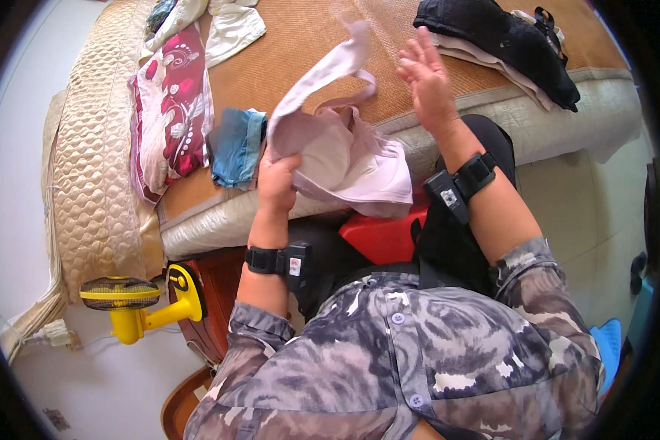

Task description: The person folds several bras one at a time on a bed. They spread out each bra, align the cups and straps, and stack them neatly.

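Observation:
A pale pink bra (pixel 370 165) hangs from my left hand (pixel 277 180), whose fingers are closed on its edge. Its cups droop over the front edge of the bed, and one band rises loosely to the far side, smeared by motion at the tip. My right hand (pixel 430 84) is raised to the right of the bra, apart from it, with fingers spread and nothing in them. Left of the bra lies a folded blue garment (pixel 236 150). Beyond my right hand, a black bra (pixel 502 40) rests on a pale one (pixel 484 70).
The bed has a brown woven mat (pixel 271 70). A red and white patterned cloth (pixel 180 110) and white clothing (pixel 231 33) lie at the left, beside a quilted cream cover (pixel 92 169). A yellow fan (pixel 136 308) stands low left. Something red (pixel 385 236) is between my legs.

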Motion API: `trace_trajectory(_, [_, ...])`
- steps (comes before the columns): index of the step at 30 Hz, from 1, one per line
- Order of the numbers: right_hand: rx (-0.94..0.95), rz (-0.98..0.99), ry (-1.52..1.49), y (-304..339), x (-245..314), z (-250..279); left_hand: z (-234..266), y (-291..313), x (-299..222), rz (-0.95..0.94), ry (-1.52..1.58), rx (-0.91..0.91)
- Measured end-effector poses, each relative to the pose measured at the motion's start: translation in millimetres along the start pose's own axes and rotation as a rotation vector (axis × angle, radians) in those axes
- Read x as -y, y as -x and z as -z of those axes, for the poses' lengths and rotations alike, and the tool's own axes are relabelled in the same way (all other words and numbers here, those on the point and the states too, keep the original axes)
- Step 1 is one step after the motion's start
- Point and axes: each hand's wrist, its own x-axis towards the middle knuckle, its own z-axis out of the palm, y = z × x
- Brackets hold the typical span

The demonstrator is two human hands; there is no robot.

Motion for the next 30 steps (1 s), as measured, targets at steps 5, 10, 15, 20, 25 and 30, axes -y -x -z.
trace_trajectory(5, [-0.105, -0.096, -0.043, -3, 4, 5, 16, 2, 1, 0.204, 0.388, 0.031])
trace_trajectory(10, [0.093, -0.342, 0.070, 0, 0, 4, 7, 7, 3, 0.260, 0.624, 0.106])
trace_trajectory(15, [0.894, -0.704, -0.011, 17, 27, -1, 9, 1, -1, 0.137, 0.602, -0.006])
trace_trajectory(20, [1.331, -0.909, 0.407, 56, 19, -25, 0, -1, -20, -0.035, 0.586, -0.053])
trace_trajectory(25, [0.893, -0.921, 0.243, 66, -13, -40, -11, 11, -34, -0.169, 0.666, 0.012])
trace_trajectory(30, [0.315, -0.822, -0.372, 44, -17, -32, -25, 22, -37, -0.272, 0.628, 0.054])
